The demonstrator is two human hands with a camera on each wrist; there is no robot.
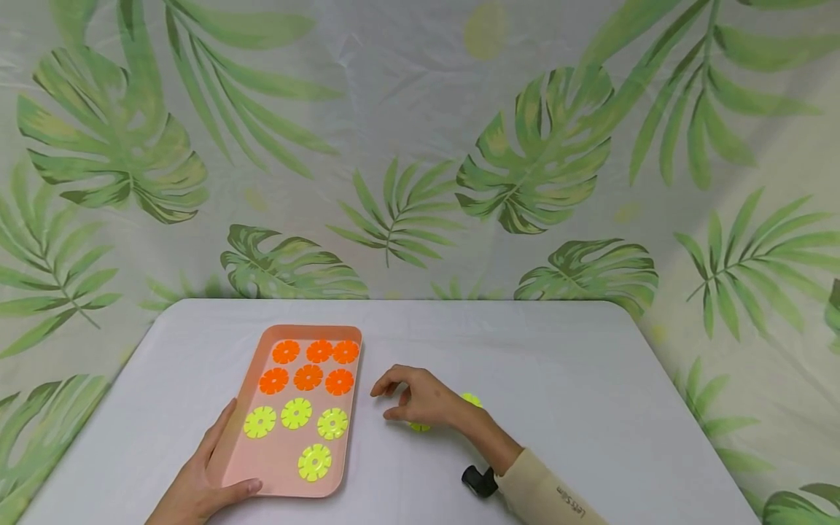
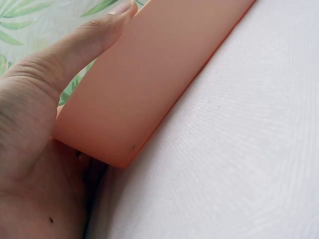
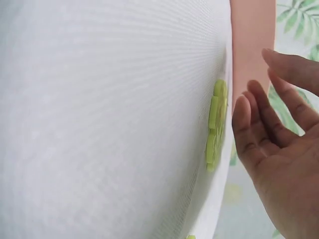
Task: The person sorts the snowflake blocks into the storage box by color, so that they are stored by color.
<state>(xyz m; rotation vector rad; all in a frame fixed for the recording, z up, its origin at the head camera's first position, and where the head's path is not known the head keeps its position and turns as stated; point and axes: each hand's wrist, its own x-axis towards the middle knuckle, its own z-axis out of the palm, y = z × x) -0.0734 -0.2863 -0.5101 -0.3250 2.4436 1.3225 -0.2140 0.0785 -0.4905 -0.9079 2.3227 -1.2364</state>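
Note:
A pink tray lies on the left half of the table. Several orange notched discs sit in its far part, and several yellow-green notched discs in the nearer part. My left hand grips the tray's near left corner, thumb along the front wall and fingers at the left side. To the right of the tray, my right hand hovers with loosely bent fingers and holds nothing. Under it a yellow-green disc rests on the table; another yellow-green disc shows partly behind the wrist.
A white cloth covers the table. Behind it hangs a curtain printed with green leaves. A small black device is at the right wrist, beside the beige sleeve.

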